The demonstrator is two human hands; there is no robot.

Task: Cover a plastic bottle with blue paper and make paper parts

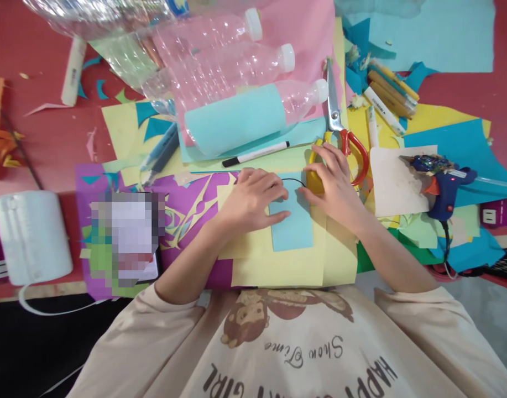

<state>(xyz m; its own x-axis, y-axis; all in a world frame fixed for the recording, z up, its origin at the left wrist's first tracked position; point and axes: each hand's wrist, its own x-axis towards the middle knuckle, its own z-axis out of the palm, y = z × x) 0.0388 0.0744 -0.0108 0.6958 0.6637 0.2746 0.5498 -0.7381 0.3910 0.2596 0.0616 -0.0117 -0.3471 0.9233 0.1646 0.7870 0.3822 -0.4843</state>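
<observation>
My left hand point(259, 199) rests palm down at the left edge of a light blue paper rectangle point(292, 229), its thumb apart from the curled fingers. Across that paper's top, a thin black curved line point(294, 179) runs between my two hands; whether it is drawn or a thread I cannot tell. My right hand point(334, 185) is spread over the yellow handle of a pair of scissors point(333, 105), which lies with its blades pointing away. Pale yellow sheets point(278, 271) lie under the blue rectangle. A black-and-white marker point(257, 153) lies just beyond my hands.
Clear plastic bottles point(220, 61) lie at the back, one wrapped in light blue paper point(236, 119). At right, a blue glue gun point(444, 190) rests on white card point(402, 190). A phone point(156, 221), partly pixelated, and a white case point(33, 237) lie left. Paper scraps and markers surround them.
</observation>
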